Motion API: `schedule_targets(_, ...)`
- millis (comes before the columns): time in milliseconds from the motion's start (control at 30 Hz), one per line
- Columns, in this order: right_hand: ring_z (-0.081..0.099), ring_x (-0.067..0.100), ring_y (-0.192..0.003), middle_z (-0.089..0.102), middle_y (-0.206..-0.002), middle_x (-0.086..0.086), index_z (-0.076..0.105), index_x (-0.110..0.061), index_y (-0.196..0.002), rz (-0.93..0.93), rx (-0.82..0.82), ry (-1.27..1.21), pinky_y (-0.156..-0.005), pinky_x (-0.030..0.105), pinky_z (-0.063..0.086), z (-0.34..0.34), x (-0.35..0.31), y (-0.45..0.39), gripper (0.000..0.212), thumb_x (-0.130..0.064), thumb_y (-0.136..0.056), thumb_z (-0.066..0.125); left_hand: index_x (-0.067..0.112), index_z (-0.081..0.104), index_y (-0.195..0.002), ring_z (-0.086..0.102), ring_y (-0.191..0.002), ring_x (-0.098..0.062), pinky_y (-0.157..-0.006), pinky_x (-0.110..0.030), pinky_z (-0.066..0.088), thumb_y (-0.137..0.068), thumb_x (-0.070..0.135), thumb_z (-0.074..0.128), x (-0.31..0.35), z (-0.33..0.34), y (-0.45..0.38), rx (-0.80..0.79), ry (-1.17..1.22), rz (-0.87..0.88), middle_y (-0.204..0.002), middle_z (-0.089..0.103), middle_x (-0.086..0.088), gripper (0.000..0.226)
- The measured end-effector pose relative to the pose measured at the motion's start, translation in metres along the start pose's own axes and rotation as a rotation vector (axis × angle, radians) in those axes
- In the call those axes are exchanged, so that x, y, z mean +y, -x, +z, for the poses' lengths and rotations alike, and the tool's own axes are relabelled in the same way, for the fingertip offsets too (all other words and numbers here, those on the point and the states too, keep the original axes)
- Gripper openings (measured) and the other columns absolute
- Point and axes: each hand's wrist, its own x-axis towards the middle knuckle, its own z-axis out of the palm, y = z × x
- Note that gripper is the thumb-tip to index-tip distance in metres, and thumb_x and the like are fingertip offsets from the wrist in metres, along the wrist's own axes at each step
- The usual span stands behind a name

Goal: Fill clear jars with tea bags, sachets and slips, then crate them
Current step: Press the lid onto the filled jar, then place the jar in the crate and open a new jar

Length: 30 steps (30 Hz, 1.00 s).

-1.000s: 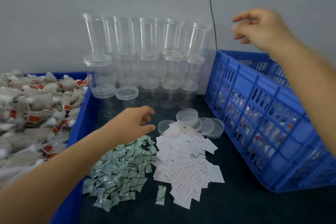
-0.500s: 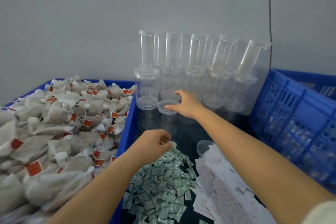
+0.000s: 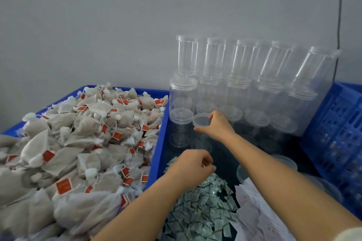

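Right hand [image 3: 217, 126]: reaching forward to an open clear jar [image 3: 201, 123] in the front row, fingers [image 3: 199, 128] and thumb curled round its rim, gripping it. Left hand [image 3: 193, 164]: over the far edge of the sachet pile, fingers curled in with the tips pressed together; something small and pale at the tips, too small to tell what. Sachets [image 3: 197, 213]: loose heap of small green-and-white packets on the dark table [image 3: 225, 160], under and before the left forearm. Slips [image 3: 254, 207]: white printed papers heaped just right of the sachets, partly hidden by the right forearm. Tea bags [image 3: 78, 143]: grey-beige pouches with strings and red-orange tags, piled high in a blue bin [image 3: 156, 146] at left, touching the jar row's left side. Stacked jars [image 3: 244, 76]: clear, three tiers against the grey wall [image 3: 98, 15], most lidded; the gripped jar standing just right of a lidded jar [image 3: 180, 129] beside the bin wall. Loose lids [image 3: 284, 160]: clear, lying on the table near the right forearm, partly hidden. Blue crate [image 3: 337, 133]: slotted sides, at right edge, contents blurred. Dark cable [image 3: 339, 6]: hanging down the wall above the jar stack's right end.
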Motion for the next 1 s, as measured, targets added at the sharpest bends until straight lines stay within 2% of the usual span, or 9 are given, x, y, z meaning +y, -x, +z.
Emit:
schedule_targets(167, 0.053, 0.016, -0.089, 0.052, -0.106, 0.000, 0.043, -0.022, -0.104, -0.010, 0.000, -0.021, -0.061, 0.026, 0.039, -0.008, -0.001, 0.009, 0.060, -0.055, -0.071, 0.082, 0.022, 0.064, -0.107, 0.058, -0.090, -0.006, -0.080, -0.024, 0.050, -0.090, 0.036, 0.060, 0.001, 0.000, 0.000, 0.028, -0.008, 0.013, -0.101, 0.063, 0.008, 0.023)
schedule_targets(267, 0.054, 0.018, -0.097, 0.050, -0.113, 0.000, 0.041, -0.022, -0.109, -0.014, 0.001, -0.061, -0.072, 0.031, 0.048, -0.020, -0.001, 0.018, 0.064, -0.054, -0.072, 0.082, 0.021, 0.063, -0.110, 0.058, -0.091, -0.006, -0.083, -0.028, 0.052, -0.089, 0.036, 0.060, 0.001, -0.001, 0.001, 0.045, -0.005, 0.006, -0.102, 0.063, 0.008, 0.025)
schedule_targets(467, 0.048, 0.015, -0.102, 0.044, -0.116, -0.003, 0.041, -0.022, -0.114, -0.009, 0.043, -0.229, -0.063, 0.019, 0.036, -0.053, 0.013, 0.055, 0.065, -0.047, -0.074, 0.084, 0.021, 0.057, -0.121, 0.056, -0.102, -0.009, -0.092, -0.031, 0.049, -0.088, 0.032, 0.063, 0.001, -0.003, 0.001, 0.134, -0.002, 0.036, -0.115, 0.058, 0.005, 0.036)
schedule_targets(600, 0.053, 0.018, -0.109, 0.048, -0.127, 0.001, 0.042, -0.020, -0.121, 0.108, 0.019, -0.392, -0.080, 0.030, 0.045, -0.063, 0.031, 0.087, 0.065, -0.046, -0.076, 0.082, 0.021, 0.049, -0.130, 0.052, -0.110, -0.010, -0.098, -0.032, 0.046, -0.084, 0.029, 0.069, 0.001, -0.004, 0.003, 0.182, 0.034, 0.071, -0.123, 0.052, 0.005, 0.051)
schedule_targets(733, 0.063, 0.019, -0.098, 0.050, -0.126, 0.005, 0.033, -0.026, -0.126, 0.280, -0.059, -0.626, -0.070, 0.030, 0.057, -0.061, 0.044, 0.119, 0.072, -0.043, -0.077, 0.082, 0.023, 0.044, -0.134, 0.045, -0.116, -0.011, -0.101, -0.030, 0.041, -0.079, 0.034, 0.074, 0.003, -0.003, 0.008, 0.175, -0.053, 0.162, -0.127, 0.048, 0.007, 0.063)
schedule_targets(800, 0.065, 0.025, -0.100, 0.047, -0.128, 0.007, 0.028, -0.032, -0.130, 0.342, -0.086, -0.741, -0.076, 0.040, 0.062, -0.059, 0.046, 0.132, 0.076, -0.040, -0.077, 0.082, 0.025, 0.042, -0.136, 0.039, -0.122, -0.011, -0.101, -0.024, 0.035, -0.078, 0.038, 0.074, 0.005, 0.000, 0.011, 0.153, -0.139, 0.243, -0.132, 0.044, 0.009, 0.068)
schedule_targets(900, 0.063, 0.027, -0.104, 0.045, -0.133, 0.010, 0.028, -0.032, -0.144, 0.415, -0.139, -0.905, -0.070, 0.037, 0.062, -0.058, 0.046, 0.147, 0.083, -0.036, -0.080, 0.080, 0.027, 0.037, -0.141, 0.030, -0.126, -0.009, -0.101, -0.020, 0.027, -0.076, 0.042, 0.074, 0.009, 0.005, 0.017, 0.139, -0.250, 0.354, -0.139, 0.035, 0.011, 0.076)
schedule_targets(933, 0.064, 0.026, -0.102, 0.049, -0.132, 0.011, 0.031, -0.028, -0.144, 0.436, -0.169, -0.959, -0.066, 0.035, 0.061, -0.059, 0.045, 0.151, 0.079, -0.036, -0.082, 0.079, 0.027, 0.033, -0.143, 0.027, -0.128, -0.009, -0.102, -0.021, 0.025, -0.075, 0.044, 0.074, 0.010, 0.006, 0.019, 0.144, -0.289, 0.380, -0.141, 0.032, 0.011, 0.081)
schedule_targets(1000, 0.071, 0.023, -0.091, 0.067, -0.118, 0.011, 0.051, -0.016, -0.134, 0.446, -0.252, -1.047, -0.061, 0.031, 0.059, -0.062, 0.045, 0.158, 0.059, -0.038, -0.085, 0.075, 0.027, 0.024, -0.147, 0.020, -0.132, -0.010, -0.108, -0.024, 0.020, -0.075, 0.049, 0.072, 0.012, 0.008, 0.021, 0.167, -0.394, 0.420, -0.146, 0.024, 0.010, 0.090)
